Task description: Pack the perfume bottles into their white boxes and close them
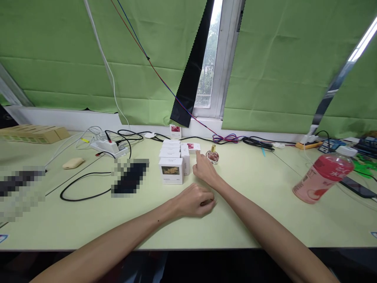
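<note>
Several small white boxes stand in a row on the table, the front one printed with a picture of yellow flowers. Right beside the row is another white box on edge. Behind it lies a white box with a pink picture. My right hand stretches its index finger to the near edge of that lying box, its other fingers bent and holding nothing visible. Closed in a loose fist, my left hand rests on the table in front of the boxes. A round perfume bottle with a gold cap stands just right of my right hand.
A pink drink bottle leans at the right, near a phone. On the left are a power strip with cables, a beige oval object and yellowish boxes. Black cables run along the back.
</note>
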Available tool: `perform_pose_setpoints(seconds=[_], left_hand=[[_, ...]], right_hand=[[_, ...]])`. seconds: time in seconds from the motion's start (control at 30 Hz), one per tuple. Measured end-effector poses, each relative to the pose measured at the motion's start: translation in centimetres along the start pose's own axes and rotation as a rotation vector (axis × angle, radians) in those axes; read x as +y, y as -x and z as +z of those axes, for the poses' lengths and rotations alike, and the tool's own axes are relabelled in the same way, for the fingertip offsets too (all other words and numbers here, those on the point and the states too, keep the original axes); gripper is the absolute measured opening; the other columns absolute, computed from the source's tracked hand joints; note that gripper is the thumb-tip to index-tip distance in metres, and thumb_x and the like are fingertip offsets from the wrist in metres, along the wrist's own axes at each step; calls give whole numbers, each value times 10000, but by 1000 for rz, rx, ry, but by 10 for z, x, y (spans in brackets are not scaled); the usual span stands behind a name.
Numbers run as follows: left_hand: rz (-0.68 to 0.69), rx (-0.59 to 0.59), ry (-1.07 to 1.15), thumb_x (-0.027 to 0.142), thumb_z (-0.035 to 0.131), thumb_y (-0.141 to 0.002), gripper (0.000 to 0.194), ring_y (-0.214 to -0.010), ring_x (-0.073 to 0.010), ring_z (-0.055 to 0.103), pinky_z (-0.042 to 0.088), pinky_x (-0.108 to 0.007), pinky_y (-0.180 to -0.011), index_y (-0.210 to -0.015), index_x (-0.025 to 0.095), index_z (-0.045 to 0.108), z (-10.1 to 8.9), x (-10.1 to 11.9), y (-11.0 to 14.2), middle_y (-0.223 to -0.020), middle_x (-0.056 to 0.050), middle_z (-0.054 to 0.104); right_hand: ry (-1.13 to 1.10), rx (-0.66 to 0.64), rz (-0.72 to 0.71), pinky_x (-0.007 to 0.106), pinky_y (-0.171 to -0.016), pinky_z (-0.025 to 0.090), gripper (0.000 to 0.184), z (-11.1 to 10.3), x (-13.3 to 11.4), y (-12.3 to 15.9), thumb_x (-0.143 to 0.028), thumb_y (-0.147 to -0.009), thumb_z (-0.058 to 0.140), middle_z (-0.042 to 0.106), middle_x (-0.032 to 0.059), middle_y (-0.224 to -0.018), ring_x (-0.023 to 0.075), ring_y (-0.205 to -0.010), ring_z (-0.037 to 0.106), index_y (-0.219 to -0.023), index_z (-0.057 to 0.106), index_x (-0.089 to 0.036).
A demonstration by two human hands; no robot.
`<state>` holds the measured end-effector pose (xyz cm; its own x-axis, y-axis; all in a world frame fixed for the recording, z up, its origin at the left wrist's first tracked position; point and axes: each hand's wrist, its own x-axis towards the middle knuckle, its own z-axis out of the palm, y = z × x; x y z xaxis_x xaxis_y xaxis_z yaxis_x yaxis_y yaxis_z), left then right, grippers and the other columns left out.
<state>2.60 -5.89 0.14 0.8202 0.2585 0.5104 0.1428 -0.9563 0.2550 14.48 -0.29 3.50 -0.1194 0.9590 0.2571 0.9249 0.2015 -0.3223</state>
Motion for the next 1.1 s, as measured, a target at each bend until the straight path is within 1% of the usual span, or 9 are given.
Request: perform_pose_setpoints(seconds=[0.07,0.2,0.33,0.43,0.5,0.73,0.87,1.0,1.1], left_hand=[[-14,-14,-1,179,530,-907,330,-478,-86,312,264,-277,-483,-593,183,430,-1,1,0,-546,34,452],[-30,-22,-13,187,520,-914,351,-484,-86,297,255,-275,-490,-586,184,395,-2,1,1,-554,35,446],[-36,-26,-17,180,505,-916,354,-482,-88,277,254,-271,-497,-590,187,368,-3,2,0,-548,40,415],[-41,-32,-22,172,500,-915,357,-476,-88,263,249,-270,-497,-591,188,351,-4,3,0,-543,43,392],[-40,-35,-25,174,499,-918,354,-476,-88,267,255,-269,-499,-593,188,358,-4,2,0,-546,42,397],[-46,-44,-45,172,509,-919,335,-481,-92,312,275,-271,-501,-602,188,403,-3,2,0,-564,34,444],[-41,-43,-43,174,506,-925,336,-476,-92,315,281,-271,-499,-604,189,409,-3,2,0,-564,33,443],[-33,-41,-49,175,507,-927,341,-467,-91,323,271,-276,-488,-599,189,414,-3,2,0,-562,29,445],[-36,-43,-47,182,502,-932,346,-466,-89,326,269,-276,-488,-596,187,419,-3,2,0,-562,26,452]], right_hand=[[23,-13,12,381,-872,506,474,6,10,-5,-99,-907,445,629,218,-1219,301,-1061,645,-1375,510,-66],[21,-10,20,363,-961,464,442,18,32,-15,-75,-921,437,610,222,-1254,296,-1182,578,-1349,548,-61],[13,-1,30,376,-1013,428,413,24,44,-22,-66,-907,457,591,233,-1263,307,-1226,530,-1301,578,-49],[-6,8,37,410,-1034,412,406,25,47,-27,-63,-892,469,584,255,-1263,331,-1234,512,-1280,585,-39],[-29,16,37,422,-1026,417,443,26,48,-31,-60,-888,465,587,265,-1261,340,-1223,518,-1319,562,-38],[-179,33,57,345,-1030,446,631,34,54,-49,-37,-854,474,657,188,-1277,258,-1222,586,-1482,450,-92],[-253,38,91,321,-1084,428,631,36,55,-56,-30,-838,481,630,178,-1387,239,-1270,590,-1465,511,-88],[-308,26,101,295,-1062,458,611,35,56,-58,-29,-846,467,671,138,-1355,218,-1216,641,-1443,565,-115],[-328,37,103,306,-1097,438,611,37,56,-58,-29,-841,468,661,126,-1378,216,-1282,606,-1430,588,-135]])
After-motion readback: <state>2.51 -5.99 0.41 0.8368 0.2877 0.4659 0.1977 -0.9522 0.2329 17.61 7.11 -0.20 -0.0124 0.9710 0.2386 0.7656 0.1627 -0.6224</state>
